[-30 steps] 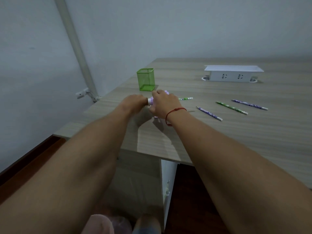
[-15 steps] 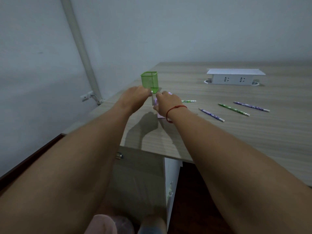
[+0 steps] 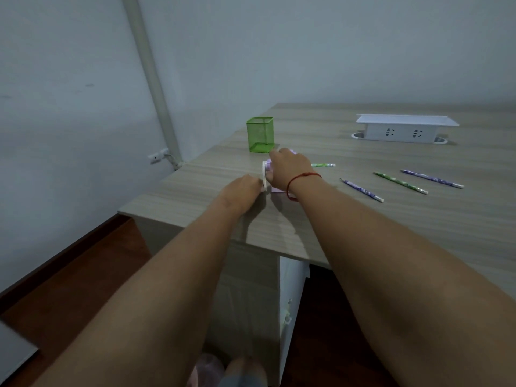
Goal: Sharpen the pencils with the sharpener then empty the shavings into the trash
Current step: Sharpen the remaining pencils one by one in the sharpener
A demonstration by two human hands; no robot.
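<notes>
A small pink and white crank sharpener (image 3: 267, 174) stands on the wooden desk (image 3: 363, 219), mostly hidden under my right hand (image 3: 287, 170), which presses down on its body. My left hand (image 3: 245, 189) grips the white crank handle (image 3: 264, 178) on the sharpener's left side, low in its turn. A green pencil (image 3: 324, 165) sticks out of the sharpener to the right, with only its eraser end showing. Three loose pencils lie further right: a purple one (image 3: 361, 190), a green one (image 3: 400, 182) and another purple one (image 3: 432, 179).
A green mesh pencil cup (image 3: 260, 134) stands just behind the sharpener. A white socket box (image 3: 405, 128) sits at the back right. The desk's left corner and front edge are close to my hands, with dark wooden floor (image 3: 69, 275) below. No trash bin is in view.
My left hand swung from level with the sharpener up over it, then down to its lower left, turning the crank. My right hand stayed on the sharpener. The camera shifted slightly.
</notes>
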